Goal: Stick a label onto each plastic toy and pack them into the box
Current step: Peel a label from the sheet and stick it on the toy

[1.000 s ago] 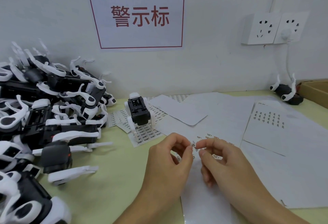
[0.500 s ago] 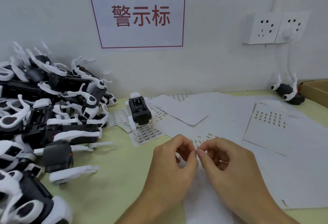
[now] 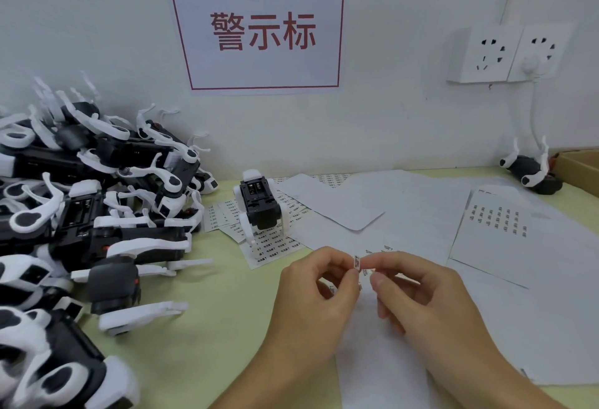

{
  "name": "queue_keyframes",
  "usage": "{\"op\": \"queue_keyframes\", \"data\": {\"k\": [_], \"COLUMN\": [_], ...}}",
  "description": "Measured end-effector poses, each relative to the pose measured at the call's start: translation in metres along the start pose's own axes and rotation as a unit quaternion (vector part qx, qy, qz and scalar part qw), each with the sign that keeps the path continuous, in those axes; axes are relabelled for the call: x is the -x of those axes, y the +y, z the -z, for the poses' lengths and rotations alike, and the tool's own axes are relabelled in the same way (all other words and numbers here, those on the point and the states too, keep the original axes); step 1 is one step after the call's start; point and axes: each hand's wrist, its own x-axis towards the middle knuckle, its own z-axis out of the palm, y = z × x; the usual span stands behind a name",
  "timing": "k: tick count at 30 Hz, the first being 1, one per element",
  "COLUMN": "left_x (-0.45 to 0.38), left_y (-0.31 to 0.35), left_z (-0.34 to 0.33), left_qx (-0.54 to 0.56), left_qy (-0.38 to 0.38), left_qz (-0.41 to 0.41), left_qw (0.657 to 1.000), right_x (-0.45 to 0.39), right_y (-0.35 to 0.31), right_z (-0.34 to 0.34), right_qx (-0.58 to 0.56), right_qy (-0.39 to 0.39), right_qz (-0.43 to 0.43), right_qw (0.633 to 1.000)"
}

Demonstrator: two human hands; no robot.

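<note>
I read this as peel step: label (image 3: pixel 356 262) sits pinched in left hand (image 3: pixel 319 292) fingertips, lifted clear of the backing sheet (image 3: pixel 382 360) at the table's near edge. Right hand (image 3: pixel 424 295) is curled, fingertips just beside the label; can't tell if it touches. Target toy (image 3: pixel 259 206) stands mid-table, battery bay up, on label strips (image 3: pixel 275 243). Box (image 3: pixel 580 165) at far right edge.

White wall (image 3: pixel 97 19) with a red-framed sign (image 3: pixel 259 26), twin sockets (image 3: pixel 509 52), above a seemingly pale-green table (image 3: pixel 210 327)
</note>
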Motion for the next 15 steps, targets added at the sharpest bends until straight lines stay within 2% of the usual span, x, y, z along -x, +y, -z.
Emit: {"op": "queue_keyframes", "data": {"k": [7,11,15], "left_x": [-0.0015,-0.0014,0.0008], "left_y": [0.0009,-0.0009,0.0011], "left_z": [0.0021,0.0012,0.0006], "left_qx": [0.013,0.016,0.009], "left_qy": [0.008,0.009,-0.024], "left_qz": [0.009,0.007,-0.022], "left_qw": [1.0,1.0,0.999], "right_x": [-0.0008,-0.003,-0.002], "right_y": [0.0025,0.0072,0.0072], "right_z": [-0.0012,-0.0007,-0.0016], "right_qx": [0.004,0.016,0.029], "right_qy": [-0.001,0.034,0.036], "right_qz": [-0.003,-0.013,0.014], "right_qw": [1.0,0.999,0.999]}}
